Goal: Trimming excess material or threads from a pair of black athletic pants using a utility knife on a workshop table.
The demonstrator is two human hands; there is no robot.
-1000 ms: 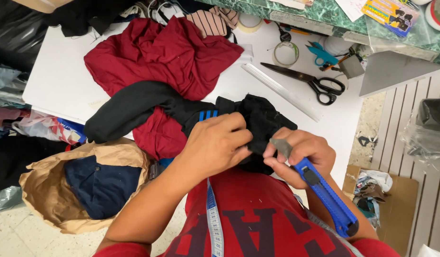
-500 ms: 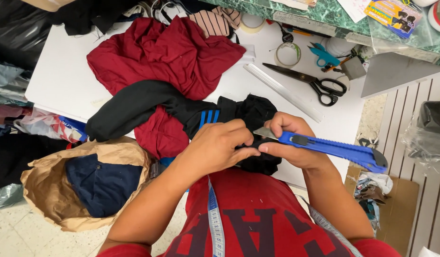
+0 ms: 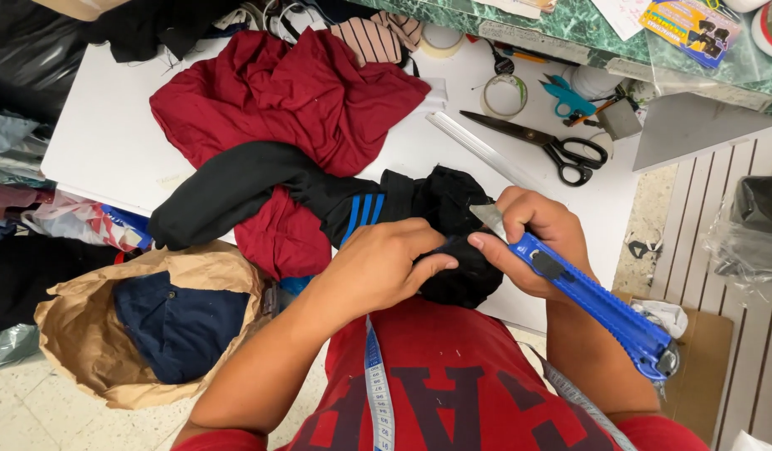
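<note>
My left hand (image 3: 379,266) pinches a bunched part of a black garment with blue stripes (image 3: 419,205) near the table's front edge. My right hand (image 3: 538,238) grips a blue utility knife (image 3: 599,305), its grey blade laid against the black fabric just right of my left fingers. The garment's long black part trails left across a crumpled red garment (image 3: 294,104) on the white table (image 3: 102,142).
Black-handled scissors (image 3: 553,146), a clear ruler (image 3: 478,150), tape rolls (image 3: 503,96) and small teal scissors (image 3: 566,96) lie at the table's back right. A brown paper bag with dark blue cloth (image 3: 152,321) stands on the floor left. A measuring tape hangs over my red shirt.
My right hand has swung the knife from pointing right to slanting down toward me, the blade staying at the black fabric. My left hand keeps its pinch on the cloth.
</note>
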